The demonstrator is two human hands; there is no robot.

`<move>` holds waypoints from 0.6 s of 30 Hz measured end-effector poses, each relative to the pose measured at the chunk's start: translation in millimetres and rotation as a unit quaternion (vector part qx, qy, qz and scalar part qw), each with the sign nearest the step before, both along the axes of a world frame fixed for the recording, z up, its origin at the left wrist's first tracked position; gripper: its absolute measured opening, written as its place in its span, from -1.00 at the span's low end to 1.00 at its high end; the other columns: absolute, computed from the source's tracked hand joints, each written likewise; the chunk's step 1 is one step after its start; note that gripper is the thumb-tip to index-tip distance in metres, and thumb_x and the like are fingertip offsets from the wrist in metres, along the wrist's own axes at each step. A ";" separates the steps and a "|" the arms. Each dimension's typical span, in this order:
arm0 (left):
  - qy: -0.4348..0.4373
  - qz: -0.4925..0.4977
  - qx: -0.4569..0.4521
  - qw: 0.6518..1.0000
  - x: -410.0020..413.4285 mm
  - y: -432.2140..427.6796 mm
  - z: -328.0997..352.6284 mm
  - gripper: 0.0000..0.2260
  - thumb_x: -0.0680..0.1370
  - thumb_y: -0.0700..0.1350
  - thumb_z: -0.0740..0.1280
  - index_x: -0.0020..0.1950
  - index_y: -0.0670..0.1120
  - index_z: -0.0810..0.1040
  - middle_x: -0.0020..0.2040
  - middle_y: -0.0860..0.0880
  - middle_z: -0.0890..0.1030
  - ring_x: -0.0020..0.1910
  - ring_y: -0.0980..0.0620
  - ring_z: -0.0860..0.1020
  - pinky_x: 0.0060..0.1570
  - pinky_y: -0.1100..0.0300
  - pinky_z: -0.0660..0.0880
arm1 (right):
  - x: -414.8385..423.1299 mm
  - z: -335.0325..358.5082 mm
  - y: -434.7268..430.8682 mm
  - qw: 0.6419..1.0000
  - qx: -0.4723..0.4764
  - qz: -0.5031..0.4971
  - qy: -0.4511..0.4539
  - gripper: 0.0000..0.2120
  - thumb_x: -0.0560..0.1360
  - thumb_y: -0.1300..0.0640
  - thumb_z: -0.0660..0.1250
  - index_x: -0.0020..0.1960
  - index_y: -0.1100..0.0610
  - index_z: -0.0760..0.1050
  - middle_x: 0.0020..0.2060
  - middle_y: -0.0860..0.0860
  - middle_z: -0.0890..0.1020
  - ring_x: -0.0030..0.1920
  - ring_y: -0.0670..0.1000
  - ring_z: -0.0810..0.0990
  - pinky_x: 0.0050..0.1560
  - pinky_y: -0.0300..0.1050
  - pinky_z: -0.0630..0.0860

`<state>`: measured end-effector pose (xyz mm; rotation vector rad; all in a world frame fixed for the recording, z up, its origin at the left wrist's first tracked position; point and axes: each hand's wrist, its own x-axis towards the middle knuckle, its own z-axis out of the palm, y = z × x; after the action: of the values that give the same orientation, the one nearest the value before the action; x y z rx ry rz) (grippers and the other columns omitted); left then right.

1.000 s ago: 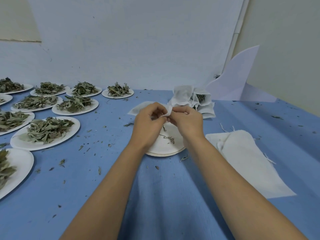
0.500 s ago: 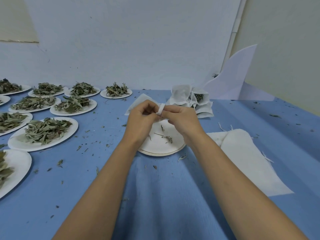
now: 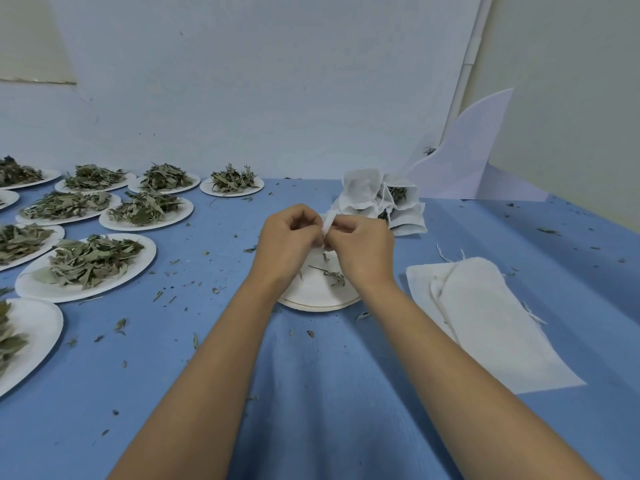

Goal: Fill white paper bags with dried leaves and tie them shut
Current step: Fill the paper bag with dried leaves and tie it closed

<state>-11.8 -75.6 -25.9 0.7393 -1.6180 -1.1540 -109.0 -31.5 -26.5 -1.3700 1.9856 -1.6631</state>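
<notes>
Head: left hand [image 3: 289, 237], right hand [image 3: 362, 251], bag [image 3: 327, 222].

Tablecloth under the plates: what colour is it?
The tablecloth is plain blue, seen best in the head view, the only one given.

left hand [image 3: 289, 237]: curled, pinching bag [image 3: 329, 221] | right hand [image 3: 360, 247]: curled, pinching bag | hands touching, forearms outstretched

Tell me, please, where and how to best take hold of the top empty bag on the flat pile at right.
Probably its left edge, facing the plate: the top bag lies flat on the pile, so only an edge offers a pinch, and there the layers seem slightly parted. Come from above-left with thumb and forefinger.
</notes>
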 end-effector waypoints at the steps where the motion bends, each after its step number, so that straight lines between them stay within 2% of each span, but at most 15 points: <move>1: -0.004 0.022 -0.003 1.000 0.1 -1.1 -1.0 -0.77 0.38 -0.43 0.29 -0.31 -0.09 0.50 -0.36 -0.03 0.51 -0.34 0.09 0.48 -0.25 0.27 0.43 | 0.3 1.5 -0.2 1.000 0.001 0.018 -0.018 -0.88 0.42 0.14 0.39 -0.25 0.00 0.67 -0.38 0.01 0.66 -0.24 0.04 0.64 -0.20 -0.07 0.52; 3: -0.004 0.067 -0.009 0.998 1.3 -4.5 -2.8 -0.78 0.43 -0.35 0.33 -0.27 -0.04 0.50 -0.31 0.02 0.50 -0.31 0.14 0.45 -0.23 0.28 0.40 | -0.4 4.6 -2.0 0.996 -0.003 0.070 -0.058 -0.79 0.49 0.20 0.33 -0.21 -0.05 0.65 -0.32 -0.02 0.68 -0.23 0.01 0.67 -0.20 -0.09 0.54; 5: 0.010 0.112 -0.003 0.994 3.3 -8.9 -4.0 -0.78 0.48 -0.28 0.34 -0.26 0.02 0.49 -0.29 0.07 0.50 -0.30 0.18 0.45 -0.23 0.28 0.41 | -1.3 6.2 -3.4 0.986 -0.012 0.127 -0.105 -0.72 0.53 0.29 0.26 -0.16 -0.05 0.61 -0.27 -0.10 0.67 -0.30 -0.12 0.67 -0.31 -0.29 0.51; 8: 0.037 0.171 0.019 0.984 8.0 -15.5 -5.7 -0.78 0.50 -0.25 0.33 -0.23 0.06 0.48 -0.23 0.09 0.50 -0.22 0.11 0.50 -0.14 0.19 0.48 | -6.5 3.6 -2.0 0.984 -0.017 0.131 -0.118 -0.80 0.52 0.30 0.30 -0.09 0.04 0.62 -0.24 -0.08 0.66 -0.31 -0.14 0.66 -0.31 -0.30 0.54; 11: 0.050 0.208 0.034 0.976 11.7 -19.0 -7.4 -0.78 0.49 -0.26 0.33 -0.21 0.06 0.49 -0.21 0.09 0.50 -0.17 0.10 0.52 -0.08 0.14 0.53 | -13.9 1.9 1.4 0.993 0.040 0.112 -0.002 -0.88 0.48 0.22 0.37 -0.09 0.04 0.65 -0.22 -0.07 0.67 -0.23 -0.06 0.66 -0.15 -0.24 0.57; 14: 0.071 0.237 0.055 0.967 13.0 -21.5 -6.6 -0.78 0.50 -0.27 0.32 -0.22 0.06 0.49 -0.22 0.09 0.51 -0.07 0.00 0.56 -0.03 0.08 0.57 | -19.8 9.9 4.4 0.988 0.074 0.136 0.011 -0.87 0.44 0.20 0.39 -0.15 -0.03 0.64 -0.26 -0.09 0.64 -0.16 0.06 0.64 -0.05 -0.12 0.59; 16: 0.093 0.256 0.071 0.959 15.4 -24.6 -5.1 -0.78 0.51 -0.27 0.32 -0.22 0.06 0.48 -0.20 0.08 0.51 0.01 -0.07 0.58 0.06 -0.04 0.56 | -24.5 15.5 6.6 0.971 0.163 0.148 0.099 -0.89 0.41 0.14 0.42 -0.09 -0.02 0.63 -0.25 -0.12 0.60 -0.16 -0.03 0.59 -0.15 -0.21 0.53; 18: 0.111 0.271 0.084 0.952 18.1 -26.9 -5.1 -0.79 0.52 -0.24 0.33 -0.20 0.06 0.47 -0.18 0.06 0.53 0.02 -0.07 0.58 0.08 -0.07 0.56 | -27.0 13.9 7.4 0.927 0.282 0.145 0.200 -0.84 0.39 0.11 0.44 -0.02 0.03 0.61 -0.20 -0.16 0.56 -0.16 -0.15 0.53 -0.29 -0.34 0.38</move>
<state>6.4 -102.5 -31.0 1.0445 -1.0424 -0.9331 -136.0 -24.1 -12.6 -1.7320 2.0885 -0.6378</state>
